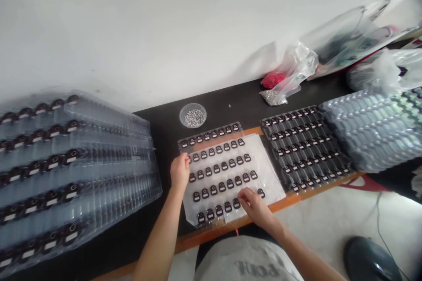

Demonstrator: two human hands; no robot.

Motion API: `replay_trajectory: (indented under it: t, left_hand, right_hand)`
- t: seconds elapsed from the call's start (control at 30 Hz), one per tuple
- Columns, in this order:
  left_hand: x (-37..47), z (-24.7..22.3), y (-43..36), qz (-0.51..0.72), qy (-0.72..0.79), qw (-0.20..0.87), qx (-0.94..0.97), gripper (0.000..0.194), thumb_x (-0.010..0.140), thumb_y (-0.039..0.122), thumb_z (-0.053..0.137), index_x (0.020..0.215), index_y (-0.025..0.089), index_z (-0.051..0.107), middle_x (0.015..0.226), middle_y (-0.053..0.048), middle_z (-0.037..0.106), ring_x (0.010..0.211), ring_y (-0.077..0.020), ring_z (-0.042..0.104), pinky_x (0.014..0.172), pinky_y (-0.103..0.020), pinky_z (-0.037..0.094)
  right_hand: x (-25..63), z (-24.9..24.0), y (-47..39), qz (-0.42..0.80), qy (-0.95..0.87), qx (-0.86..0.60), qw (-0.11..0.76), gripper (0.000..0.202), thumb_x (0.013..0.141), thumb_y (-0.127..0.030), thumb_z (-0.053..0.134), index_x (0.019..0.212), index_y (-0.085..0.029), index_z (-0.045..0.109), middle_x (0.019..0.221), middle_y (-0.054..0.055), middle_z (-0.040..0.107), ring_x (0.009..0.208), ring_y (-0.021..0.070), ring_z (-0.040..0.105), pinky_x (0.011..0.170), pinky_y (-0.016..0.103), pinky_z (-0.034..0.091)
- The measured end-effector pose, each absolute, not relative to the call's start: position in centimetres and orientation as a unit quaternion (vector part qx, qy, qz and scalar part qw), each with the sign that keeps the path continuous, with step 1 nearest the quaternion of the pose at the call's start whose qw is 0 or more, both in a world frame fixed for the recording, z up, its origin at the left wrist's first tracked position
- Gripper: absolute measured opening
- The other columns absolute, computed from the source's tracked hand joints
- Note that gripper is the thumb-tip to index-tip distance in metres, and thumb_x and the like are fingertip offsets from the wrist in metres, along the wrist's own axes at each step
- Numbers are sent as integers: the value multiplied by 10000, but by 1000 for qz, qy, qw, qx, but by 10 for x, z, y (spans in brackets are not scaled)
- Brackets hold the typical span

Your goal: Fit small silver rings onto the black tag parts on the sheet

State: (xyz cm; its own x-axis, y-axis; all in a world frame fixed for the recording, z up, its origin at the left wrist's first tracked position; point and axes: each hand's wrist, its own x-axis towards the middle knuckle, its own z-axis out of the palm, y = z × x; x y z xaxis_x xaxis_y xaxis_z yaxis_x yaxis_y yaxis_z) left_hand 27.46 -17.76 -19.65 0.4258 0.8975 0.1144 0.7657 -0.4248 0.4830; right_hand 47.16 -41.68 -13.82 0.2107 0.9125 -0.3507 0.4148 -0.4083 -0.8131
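Note:
A clear plastic tray point(220, 191) lies in front of me with rows of small black parts point(221, 185), each with a ring mark and a white label. At the tray's left edge, my left hand point(180, 170) has its fingertips pinched beside the first part of the second row from the back. My right hand point(255, 206) is over the right half of the front row, thumb and fingers drawn together next to a black part. Whatever is between the fingertips of either hand is too small or hidden to make out.
Behind the tray stands a round clear dish point(193, 115) of tiny silvery pieces. A tall stack of filled trays point(115, 153) rises on the left. Another filled tray point(305, 147) and stacked clear trays point(369, 127) are on the right. Plastic bags point(286, 81) lie behind.

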Motion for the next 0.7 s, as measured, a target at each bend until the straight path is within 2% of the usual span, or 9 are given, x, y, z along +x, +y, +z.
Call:
replay_trajectory:
  t: [0.7]
  left_hand:
    - [270,-201,-179,211,470,157,843,225,837,174,453,1035,166,560,856,-75,630,840,-218,561,819,-350,442]
  right_hand:
    - [472,-135,-421,432,-458,-720,293,109,829,-112,448,805,-181,529,790,24,566,733,152,539,685,264,414]
